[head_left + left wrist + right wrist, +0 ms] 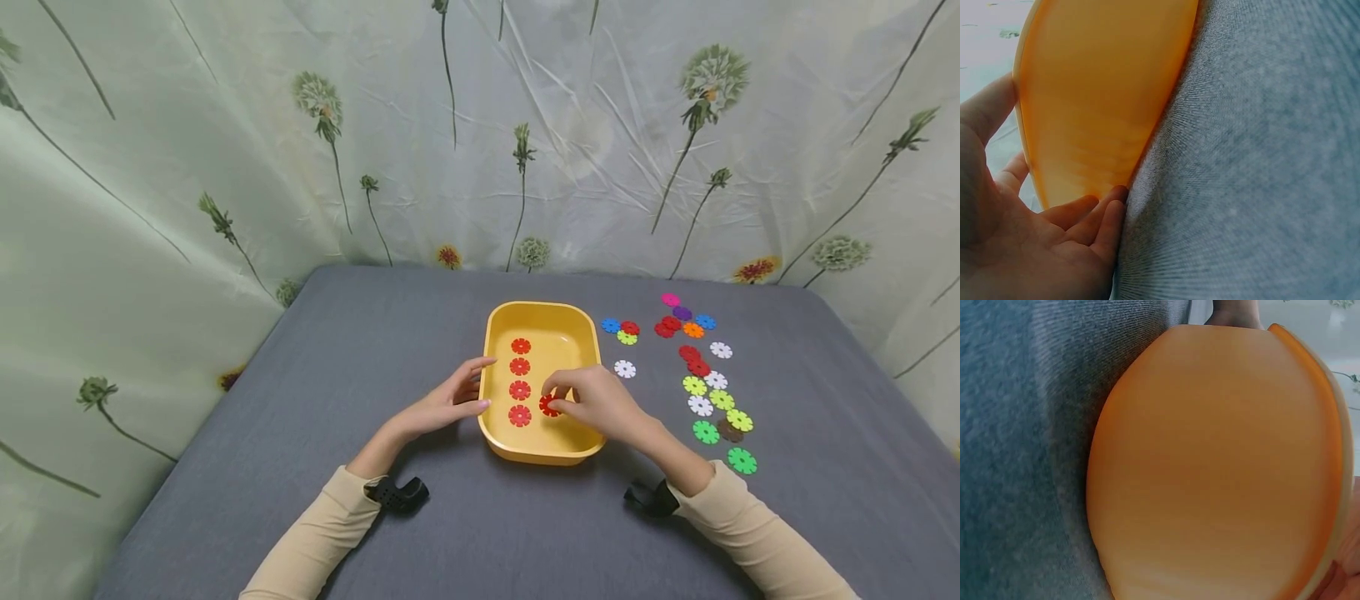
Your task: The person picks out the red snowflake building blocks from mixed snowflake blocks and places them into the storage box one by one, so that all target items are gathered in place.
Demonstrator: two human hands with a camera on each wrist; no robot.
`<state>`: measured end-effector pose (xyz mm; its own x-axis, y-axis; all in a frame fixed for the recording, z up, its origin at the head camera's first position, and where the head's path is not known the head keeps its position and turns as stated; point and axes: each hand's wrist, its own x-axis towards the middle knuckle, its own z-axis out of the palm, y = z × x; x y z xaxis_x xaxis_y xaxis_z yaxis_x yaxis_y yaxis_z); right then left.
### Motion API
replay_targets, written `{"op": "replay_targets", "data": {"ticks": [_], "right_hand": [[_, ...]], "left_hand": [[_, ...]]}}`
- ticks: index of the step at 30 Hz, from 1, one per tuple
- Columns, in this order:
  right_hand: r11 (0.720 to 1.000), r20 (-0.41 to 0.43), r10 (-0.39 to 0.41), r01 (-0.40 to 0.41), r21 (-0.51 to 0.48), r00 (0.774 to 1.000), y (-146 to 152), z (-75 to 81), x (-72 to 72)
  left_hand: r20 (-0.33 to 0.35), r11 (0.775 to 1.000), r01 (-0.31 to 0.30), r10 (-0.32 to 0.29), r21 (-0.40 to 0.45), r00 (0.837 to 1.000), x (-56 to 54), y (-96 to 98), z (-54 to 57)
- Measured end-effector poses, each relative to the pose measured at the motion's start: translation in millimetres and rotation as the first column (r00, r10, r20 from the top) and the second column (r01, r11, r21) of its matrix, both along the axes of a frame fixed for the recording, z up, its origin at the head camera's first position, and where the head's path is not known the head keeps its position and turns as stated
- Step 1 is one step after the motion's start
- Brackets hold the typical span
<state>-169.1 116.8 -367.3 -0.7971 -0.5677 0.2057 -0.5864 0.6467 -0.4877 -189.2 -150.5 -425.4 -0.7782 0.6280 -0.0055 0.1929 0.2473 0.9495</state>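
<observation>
A yellow plastic basin stands on the grey tabletop before me. Inside it, several red notched discs lie in a column along the left side. My right hand reaches over the basin's right wall and pinches another red notched disc between thumb and fingers, low in the basin beside the column. At the left wall, my left hand rests with fingers spread. In the left wrist view its fingertips touch the outer wall. The right wrist view shows mostly the basin's outer wall, hiding the disc.
Loose notched discs in several colours lie right of the basin, among them a white disc, a blue disc and a green disc. A flower-patterned curtain hangs behind the table.
</observation>
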Motion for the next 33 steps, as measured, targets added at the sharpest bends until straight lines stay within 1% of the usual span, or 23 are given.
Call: {"op": "replay_targets", "data": {"ticks": [4, 9, 16, 21, 28, 33], "right_hand": [[0.999, 0.005, 0.001, -0.001, 0.037, 1.0, -4, -1.2, -1.5], [0.997, 0.002, 0.043, -0.043, 0.069, 0.999, -12, -2.9, -3.2], [0.988, 0.053, 0.062, -0.069, 0.137, 0.997, -23, -8.2, -2.8], [0.986, 0.088, 0.061, -0.074, 0.151, 0.994, -29, -9.9, -1.3], [0.979, 0.119, 0.1, -0.119, 0.163, 0.988, -34, -9.3, -2.5], [0.974, 0.133, 0.105, -0.129, 0.186, 0.986, -39, -11.7, -2.1]], "left_hand": [[0.016, 1.0, -0.007, 0.007, -0.001, 1.0, 0.1, 0.7, 0.6], [0.019, 1.0, -0.01, 0.011, -0.009, 1.0, 0.9, 1.1, 2.0], [0.029, 1.0, -0.017, 0.018, -0.021, 0.999, -0.2, 1.4, 1.3], [0.028, 1.0, -0.017, 0.017, -0.023, 0.999, -0.7, 2.2, 2.9], [0.023, 1.0, -0.012, 0.012, -0.023, 1.0, -0.8, 2.1, 4.0], [0.027, 1.0, -0.011, 0.012, -0.027, 1.0, -0.3, 2.1, 3.4]]}}
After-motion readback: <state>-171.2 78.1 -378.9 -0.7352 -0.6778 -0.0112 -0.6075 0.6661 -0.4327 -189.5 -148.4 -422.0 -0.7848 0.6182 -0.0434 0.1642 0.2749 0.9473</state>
